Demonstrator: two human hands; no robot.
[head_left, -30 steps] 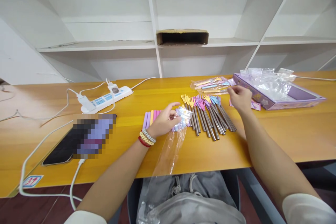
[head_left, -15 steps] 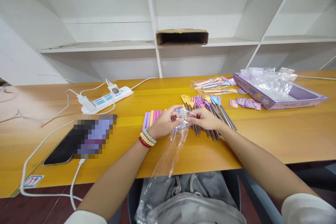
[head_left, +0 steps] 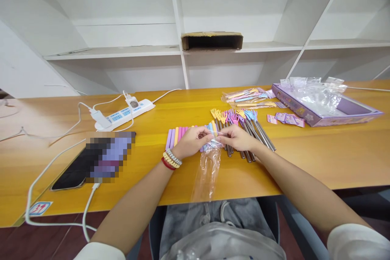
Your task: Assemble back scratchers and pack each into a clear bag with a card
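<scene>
A long clear plastic bag (head_left: 207,170) hangs from my two hands over the table edge toward my lap. My left hand (head_left: 195,140) pinches one side of its upper end between thumb and fingers. Opposite it, my right hand (head_left: 233,138) pinches the other side, fingertips nearly meeting the left ones. Behind and under the hands lies a row of pastel tubes (head_left: 172,139) in purple, yellow, pink and blue, partly hidden by my left hand. Just right of my right hand are several back scratchers (head_left: 248,124) with coloured hand-shaped heads and metal rods.
Packed back scratchers (head_left: 248,96) in clear bags lie farther back. Small purple cards (head_left: 286,119) sit beside a purple box (head_left: 329,120) holding clear bags. At left are a white power strip (head_left: 124,113), a phone (head_left: 73,166) and cables. A cardboard box (head_left: 211,41) stands on the shelf.
The plastic bag's hanging end has swung right and straightened. My fingertips have shifted slightly at its upper end, and both hands still pinch it.
</scene>
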